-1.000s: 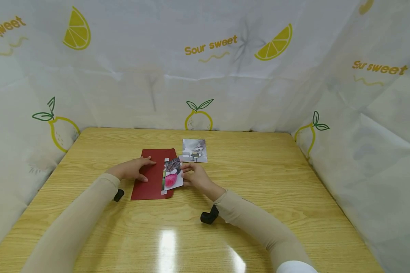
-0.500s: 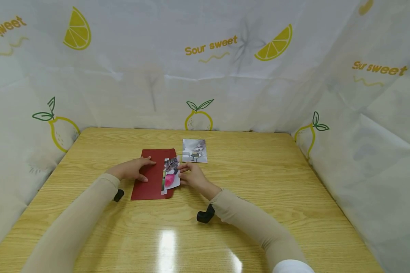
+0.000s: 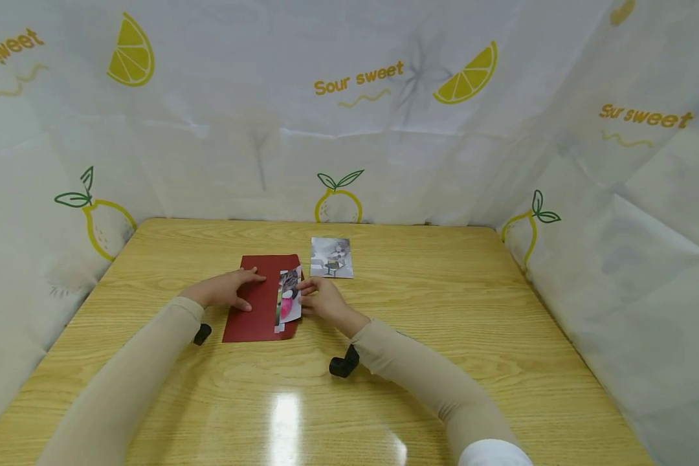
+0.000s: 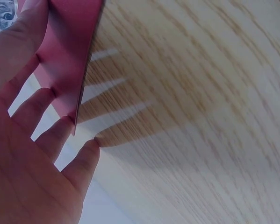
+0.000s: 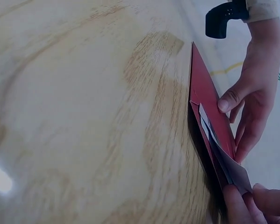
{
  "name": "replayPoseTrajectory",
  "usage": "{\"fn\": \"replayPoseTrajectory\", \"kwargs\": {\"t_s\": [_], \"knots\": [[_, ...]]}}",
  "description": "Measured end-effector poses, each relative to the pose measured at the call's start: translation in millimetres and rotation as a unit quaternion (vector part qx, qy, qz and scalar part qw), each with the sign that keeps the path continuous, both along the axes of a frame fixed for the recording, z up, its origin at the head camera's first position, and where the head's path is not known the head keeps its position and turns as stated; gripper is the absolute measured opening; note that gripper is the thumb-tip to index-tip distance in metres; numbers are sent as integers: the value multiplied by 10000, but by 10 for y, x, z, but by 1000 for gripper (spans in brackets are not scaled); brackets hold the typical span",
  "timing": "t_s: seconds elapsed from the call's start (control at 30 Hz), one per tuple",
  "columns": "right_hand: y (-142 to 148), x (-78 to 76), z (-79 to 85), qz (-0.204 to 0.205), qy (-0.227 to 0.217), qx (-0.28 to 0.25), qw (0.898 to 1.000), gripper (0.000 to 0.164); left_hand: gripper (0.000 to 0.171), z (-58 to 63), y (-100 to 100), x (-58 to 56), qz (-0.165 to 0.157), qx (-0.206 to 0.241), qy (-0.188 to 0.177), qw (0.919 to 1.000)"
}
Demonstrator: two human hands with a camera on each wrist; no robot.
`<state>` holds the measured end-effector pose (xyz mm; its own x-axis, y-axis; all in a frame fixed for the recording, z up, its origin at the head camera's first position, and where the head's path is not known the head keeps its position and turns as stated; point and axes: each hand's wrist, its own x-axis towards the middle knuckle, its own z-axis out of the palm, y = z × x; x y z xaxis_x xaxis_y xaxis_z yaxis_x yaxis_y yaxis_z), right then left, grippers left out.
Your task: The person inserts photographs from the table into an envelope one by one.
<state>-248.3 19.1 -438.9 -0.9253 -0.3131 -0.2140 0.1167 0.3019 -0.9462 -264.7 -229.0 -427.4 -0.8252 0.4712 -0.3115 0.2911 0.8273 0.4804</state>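
A red envelope [image 3: 256,327] lies flat on the wooden table, its flap side facing right. My left hand [image 3: 226,289] rests on its left part with fingers spread. From the right, my right hand [image 3: 327,301] pinches the outer edge of a photo print [image 3: 289,307] with a cat and a pink shape on it. The print's left part lies over other prints whose edges show at the envelope's mouth. In the right wrist view the held print [image 5: 231,165] bends upward, thumb on one side and fingers on the other. How deep the prints sit inside is hidden.
A greyish photo print [image 3: 332,257] lies behind the right hand, near the envelope's upper right corner. Black wrist mounts hang beneath the left cuff [image 3: 202,334] and the right cuff [image 3: 343,364]. A lemon-patterned sheet [image 3: 227,162] stands behind the table [image 3: 431,291].
My right hand has moved left with the pinched print, so less of the print shows outside the envelope. The left hand and the greyish print have stayed in place.
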Motion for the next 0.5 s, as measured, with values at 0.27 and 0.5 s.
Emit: {"fn": "replayPoseTrajectory", "kwargs": {"t_s": [0.27, 0.5], "knots": [[-56, -28, 15, -4, -66, 179, 9998, 21, 69, 2, 7, 2, 17, -16, 6, 10000], [-111, -55, 13, -18, -139, 112, 9998, 21, 69, 30, 11, 21, -2, 66, -35, 10000]]}}
